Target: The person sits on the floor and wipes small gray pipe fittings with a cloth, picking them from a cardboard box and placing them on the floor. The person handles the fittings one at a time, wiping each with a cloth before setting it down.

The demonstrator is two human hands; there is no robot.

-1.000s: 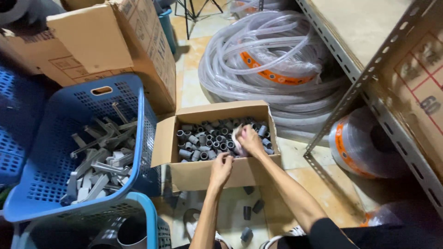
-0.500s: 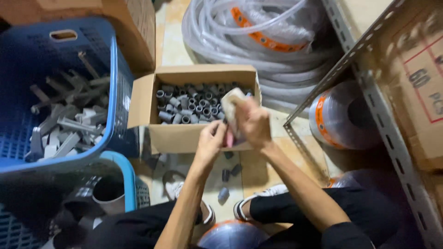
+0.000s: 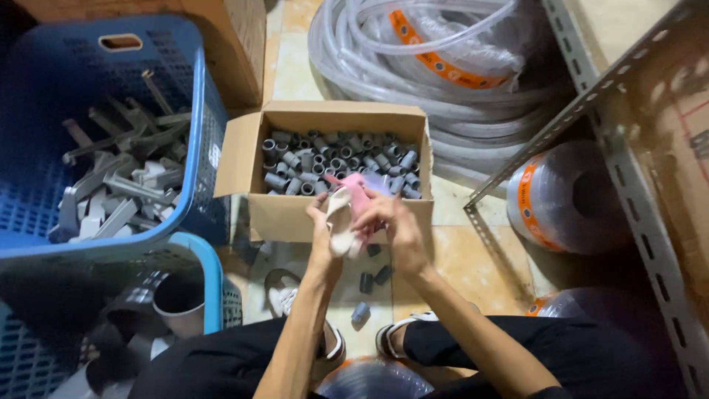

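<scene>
- Cloth [image 3: 341,218] first, white with a pink part. It sits between our two hands, at the near wall of the cardboard box [image 3: 295,214], and we work down to it from the big stuff.
- Biggest on our left is the blue basket [image 3: 199,148], heaped with long grey plastic pieces.
- Ahead and to the right lie the clear hose coils [image 3: 443,81] with orange bands, piled on the tiled floor by the metal shelf frame [image 3: 561,125].
- Between them is the box, open, packed with short grey pipe fittings [image 3: 325,159] standing on end.
- Now the change: a second ago our right hand was in among those fittings with the white piece. Both hands have since drawn back to the box's near edge, so the cloth is out of the box and shared between them.
- Left hand [image 3: 323,235]: forearm reaching straight forward, fingers curled shut around the white part from the left.
- Right hand [image 3: 395,229]: arm angling in from the right, wrist bent, fingertips pinching the pink part from above.
- Smallest of all are a few loose fittings [image 3: 367,282] on the floor just below our wrists, well clear of the cloth.
</scene>
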